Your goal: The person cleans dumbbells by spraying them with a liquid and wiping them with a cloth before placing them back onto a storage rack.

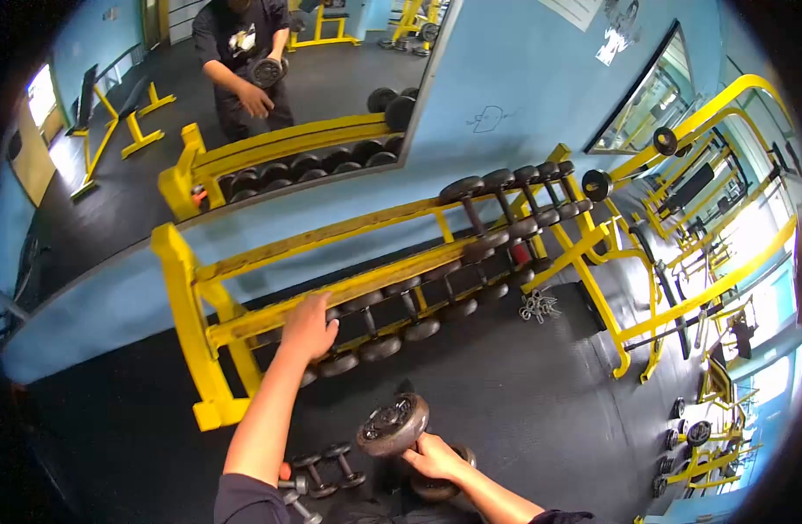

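My right hand (437, 458) is wrapped round the handle of a large dark dumbbell (394, 425), held above the floor at the lower middle. My left hand (310, 328) reaches out to the front rail of the yellow rack (187, 323); its fingers look spread, with nothing in them. Whether it touches the rail is hard to tell. Below that rail lies a row of dumbbells (381, 347), and more dumbbells (499, 181) stand on the rack's right part.
Small dumbbells (320, 476) lie on the black floor (540, 419) near my left forearm. A mirror (331, 87) behind the rack shows a person with a dumbbell. Metal clips (539, 306) lie by the rack's right end, near a yellow machine frame (597, 306).
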Available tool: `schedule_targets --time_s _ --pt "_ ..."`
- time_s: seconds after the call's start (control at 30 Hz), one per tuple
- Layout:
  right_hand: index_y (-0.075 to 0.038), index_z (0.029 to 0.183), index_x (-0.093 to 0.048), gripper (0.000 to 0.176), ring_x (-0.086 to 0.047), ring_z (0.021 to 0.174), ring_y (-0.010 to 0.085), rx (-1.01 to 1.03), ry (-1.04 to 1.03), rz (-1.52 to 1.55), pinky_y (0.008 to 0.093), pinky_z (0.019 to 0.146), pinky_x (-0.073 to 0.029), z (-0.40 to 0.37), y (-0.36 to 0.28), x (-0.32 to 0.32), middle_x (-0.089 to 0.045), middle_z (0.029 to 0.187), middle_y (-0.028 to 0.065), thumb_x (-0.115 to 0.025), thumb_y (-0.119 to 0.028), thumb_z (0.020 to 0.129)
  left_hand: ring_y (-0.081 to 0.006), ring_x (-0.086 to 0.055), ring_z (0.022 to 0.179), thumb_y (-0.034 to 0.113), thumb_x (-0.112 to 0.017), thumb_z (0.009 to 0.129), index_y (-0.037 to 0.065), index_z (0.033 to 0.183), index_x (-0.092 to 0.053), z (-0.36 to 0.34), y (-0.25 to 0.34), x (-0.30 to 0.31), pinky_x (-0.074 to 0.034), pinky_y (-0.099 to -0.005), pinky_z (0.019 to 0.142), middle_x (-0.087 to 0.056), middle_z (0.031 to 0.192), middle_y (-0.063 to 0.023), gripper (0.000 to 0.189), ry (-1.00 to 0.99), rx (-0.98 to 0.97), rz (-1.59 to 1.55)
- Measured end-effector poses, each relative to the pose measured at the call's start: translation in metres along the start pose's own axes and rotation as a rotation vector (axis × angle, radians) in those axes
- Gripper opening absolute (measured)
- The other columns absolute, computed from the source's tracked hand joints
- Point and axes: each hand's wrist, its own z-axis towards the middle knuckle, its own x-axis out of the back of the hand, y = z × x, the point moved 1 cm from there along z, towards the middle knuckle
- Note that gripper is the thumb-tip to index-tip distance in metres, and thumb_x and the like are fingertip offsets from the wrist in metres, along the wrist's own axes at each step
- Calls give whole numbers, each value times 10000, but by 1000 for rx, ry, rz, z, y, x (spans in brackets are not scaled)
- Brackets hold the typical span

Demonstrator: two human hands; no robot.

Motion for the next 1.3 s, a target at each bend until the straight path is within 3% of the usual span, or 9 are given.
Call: schedule_targets --time_s 0.1,0.17,0.23,0.27,0.37,0.5,0.8,1.13,1.3 --pt "35 1205 -539 408 -608 1131 407 89 101 91 441 944 -478 50 14 42 -650 1136 264 -604 -242 913 -356 -505 1259 393 -637 878 82 1423 -425 81 -13 -30 -414 -477 1042 -534 1359 -197 662 -41 -7 269" --pt "11 1238 -544 419 -595 1150 409 70 147 107 438 962 -469 79 21 72 -644 1157 263 -605 -235 904 -370 -586 1161 506 -592 894 63 1347 -538 124 -18 -42 -460 -479 996 -634 1223 -198 636 -388 177 348" --pt "15 1232 -548 422 -588 1152 420 -24 191 113 435 967 -466 106 19 110 -642 1161 264 -613 -234 897 -375 -644 1054 596 -551 893 61 1197 -663 147 -51 -76 -506 -487 925 -694 1076 -194 625 -506 120 277" --pt "19 1219 -553 418 -587 1148 423 -27 216 86 437 963 -466 119 15 132 -639 1158 270 -617 -234 892 -378 -627 1079 630 -531 898 86 1156 -700 148 -47 -67 -504 -495 928 -683 1115 -202 626 -538 194 140" --pt "56 1134 -570 394 -608 1064 455 -220 200 56 461 884 -485 151 3 188 -642 1059 307 -639 -229 872 -386 -632 1059 641 -539 888 86 1173 -688 151 -42 -59 -503 -497 922 -685 1108 -197 641 -584 282 115" --pt "61 1126 -569 381 -615 1038 464 -62 366 29 462 861 -489 205 -6 247 -655 1008 304 -646 -208 867 -384 -648 1021 633 -550 888 100 1202 -672 153 -51 -68 -520 -498 889 -694 1074 -193 631 -592 256 100" --pt "43 1230 -515 428 -561 1133 484 67 352 118 470 931 -462 307 -56 327 -635 1131 301 -615 -228 915 -366 -674 948 601 -568 899 120 1168 -678 152 -51 -66 -544 -484 833 -711 1021 -153 562 -601 256 168" --pt "35 1230 -518 438 -560 1127 478 142 381 50 479 922 -461 357 -69 342 -637 1158 279 -614 -279 940 -348 -660 1003 537 -592 896 116 1121 -661 155 -48 -65 -525 -473 876 -694 1083 -141 482 -688 338 121" --pt "18 1245 -517 430 -562 1127 472 142 426 39 481 915 -462 373 -57 333 -636 1173 266 -610 -272 943 -346 -657 1024 388 -625 890 119 1142 -650 164 -42 -55 -527 -471 885 -689 1110 -149 369 -694 362 107"
